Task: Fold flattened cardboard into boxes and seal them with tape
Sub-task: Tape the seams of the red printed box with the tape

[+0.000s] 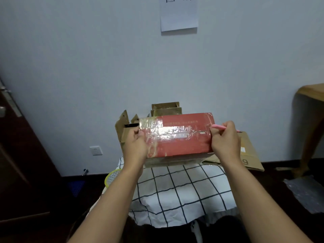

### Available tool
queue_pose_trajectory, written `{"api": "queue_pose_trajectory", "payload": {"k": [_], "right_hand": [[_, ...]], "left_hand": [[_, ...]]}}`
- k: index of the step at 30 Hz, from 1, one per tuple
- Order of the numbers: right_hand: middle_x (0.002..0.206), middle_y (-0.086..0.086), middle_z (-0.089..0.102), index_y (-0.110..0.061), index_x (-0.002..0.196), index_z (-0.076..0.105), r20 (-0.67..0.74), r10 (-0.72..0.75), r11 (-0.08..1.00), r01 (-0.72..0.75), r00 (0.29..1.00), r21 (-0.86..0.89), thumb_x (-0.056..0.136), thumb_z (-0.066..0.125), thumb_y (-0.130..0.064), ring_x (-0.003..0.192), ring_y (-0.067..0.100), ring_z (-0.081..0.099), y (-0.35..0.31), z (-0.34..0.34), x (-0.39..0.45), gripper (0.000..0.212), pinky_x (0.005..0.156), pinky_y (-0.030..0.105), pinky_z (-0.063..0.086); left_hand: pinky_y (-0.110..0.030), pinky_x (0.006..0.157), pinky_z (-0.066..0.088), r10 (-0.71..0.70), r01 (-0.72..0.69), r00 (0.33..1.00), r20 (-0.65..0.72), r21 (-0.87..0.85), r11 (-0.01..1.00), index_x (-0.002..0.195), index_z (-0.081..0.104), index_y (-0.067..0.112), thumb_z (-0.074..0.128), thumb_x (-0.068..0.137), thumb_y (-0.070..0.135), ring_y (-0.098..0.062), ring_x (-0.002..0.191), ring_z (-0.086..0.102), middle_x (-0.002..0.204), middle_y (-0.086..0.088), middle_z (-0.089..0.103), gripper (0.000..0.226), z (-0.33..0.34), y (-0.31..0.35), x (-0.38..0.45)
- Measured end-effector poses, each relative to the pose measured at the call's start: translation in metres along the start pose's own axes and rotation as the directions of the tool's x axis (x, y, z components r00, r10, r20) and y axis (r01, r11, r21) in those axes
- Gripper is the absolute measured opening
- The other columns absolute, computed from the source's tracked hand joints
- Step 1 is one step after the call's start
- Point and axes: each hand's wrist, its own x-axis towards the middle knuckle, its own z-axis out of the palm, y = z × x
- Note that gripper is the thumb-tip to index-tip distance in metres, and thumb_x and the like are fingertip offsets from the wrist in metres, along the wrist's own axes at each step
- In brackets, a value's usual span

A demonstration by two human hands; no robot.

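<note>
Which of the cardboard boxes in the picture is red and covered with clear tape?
The red box, held between the left hand and right hand. The brown boxes behind it and the flat cardboard to its right are plain brown.

Open checked cloth (184,190) near the body; red box (178,137) ahead; brown cartons (166,109) behind it.
</note>
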Motion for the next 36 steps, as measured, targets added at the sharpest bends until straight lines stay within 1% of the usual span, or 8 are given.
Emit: {"api": "queue_pose_trajectory", "payload": {"k": [5,12,15,19,24,29,33,36], "right_hand": [[0.076,-0.006,0.053,-0.013,0.096,0.045,-0.044,-0.010,0.971,0.021,0.999,0.237,0.094,0.064,-0.038,0.065,0.009,0.049,-0.013,-0.009,-0.022,0.031,0.055,0.027,0.038],[0.107,0.006,0.063,-0.023,0.105,0.046,0.096,0.248,0.781,-0.257,0.964,0.569,0.079,0.061,-0.071,0.094,0.028,0.068,-0.030,-0.021,-0.021,0.057,0.073,0.042,0.058],[0.118,0.001,0.056,-0.022,0.110,0.046,0.193,0.222,0.674,-0.293,0.956,0.678,0.086,0.073,-0.041,0.096,0.024,0.067,-0.036,-0.027,-0.024,0.041,0.065,0.032,0.055],[0.111,-0.002,0.048,-0.015,0.112,0.038,0.193,0.149,0.674,-0.242,0.970,0.697,0.092,0.066,-0.010,0.101,0.018,0.062,-0.045,-0.027,-0.033,0.035,0.073,0.028,0.053],[0.118,-0.008,0.057,-0.023,0.099,0.038,0.239,-0.022,0.770,-0.136,0.971,0.624,0.095,0.058,0.000,0.114,0.015,0.060,-0.045,-0.020,-0.039,0.031,0.095,0.038,0.053],[0.123,-0.007,0.052,-0.018,0.108,0.030,0.272,-0.094,0.830,-0.076,0.958,0.553,0.093,0.054,0.010,0.108,0.009,0.060,-0.051,-0.025,-0.036,0.040,0.071,0.020,0.056],[0.111,-0.005,0.052,-0.019,0.114,0.029,0.242,-0.104,0.889,-0.019,0.965,0.458,0.091,0.070,-0.020,0.105,0.012,0.055,-0.058,-0.030,-0.021,0.047,0.074,0.022,0.045],[0.101,-0.006,0.052,-0.020,0.117,0.026,0.208,-0.113,0.952,0.046,0.971,0.303,0.086,0.071,-0.042,0.092,0.007,0.056,-0.062,-0.036,-0.003,0.059,0.073,0.026,0.047]], "left_hand": [[-0.050,0.077,0.060,0.162,-0.163,0.987,0.012,0.046,0.986,0.102,0.052,0.044,0.059,0.073,0.080,-0.015,0.090,0.072,0.104,0.008,0.070,0.047,-0.020,0.009,-0.022],[-0.044,0.094,0.055,0.419,-0.420,0.907,0.036,0.088,0.903,0.128,0.044,0.037,0.067,0.089,0.044,0.000,0.110,0.061,0.123,0.017,0.060,0.046,-0.046,0.027,-0.051],[-0.045,0.102,0.050,0.477,-0.485,0.874,0.091,0.122,0.866,0.132,0.039,0.041,0.064,0.090,0.051,-0.007,0.127,0.051,0.142,0.008,0.050,0.050,-0.057,0.032,-0.054],[-0.018,0.081,0.054,0.424,-0.414,0.899,0.110,-0.104,0.905,0.119,0.046,0.025,0.061,0.088,0.045,-0.002,0.114,0.058,0.136,0.002,0.053,0.040,-0.066,0.051,-0.063],[-0.035,0.090,0.056,0.308,-0.308,0.950,0.054,-0.019,0.951,0.134,0.048,0.027,0.061,0.068,0.083,-0.018,0.116,0.059,0.128,0.000,0.057,0.088,-0.072,0.067,-0.047],[-0.017,0.071,0.050,0.268,-0.272,0.961,0.068,0.056,0.961,0.123,0.047,0.024,0.064,0.096,0.024,-0.008,0.108,0.055,0.128,0.002,0.056,0.032,-0.072,0.061,-0.031],[-0.044,0.096,0.055,0.239,-0.245,0.965,0.111,0.044,0.969,0.134,0.039,0.029,0.065,0.095,0.017,-0.017,0.126,0.054,0.140,0.001,0.051,0.049,-0.057,0.050,-0.019],[-0.045,0.102,0.051,0.288,-0.301,0.947,0.140,0.081,0.950,0.146,0.032,0.036,0.066,0.093,0.012,-0.016,0.132,0.048,0.145,0.005,0.046,0.067,-0.030,0.049,-0.009]]}}
